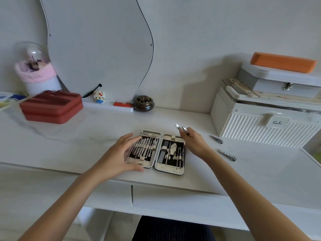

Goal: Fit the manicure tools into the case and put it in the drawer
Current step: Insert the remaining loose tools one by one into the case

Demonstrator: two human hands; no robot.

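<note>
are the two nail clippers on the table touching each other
Apart. The head view shows the farther nail clipper and the nearer nail clipper lying to the right of the open case with bare white tabletop plainly visible between them.

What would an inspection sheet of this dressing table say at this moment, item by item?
Surface: white table, drawers below shut.
Job's things: manicure case lies open and flat, most tools strapped in; two nail clippers loose to its right.
Clutter: red box, brown incense pot, small figurine, white ribbed box.
Grippers: left hand rests on the case's left edge; right hand holds a metal tool.
Cables: black cable at the mirror's foot.
Surroundings: curved mirror, white wall.
</note>
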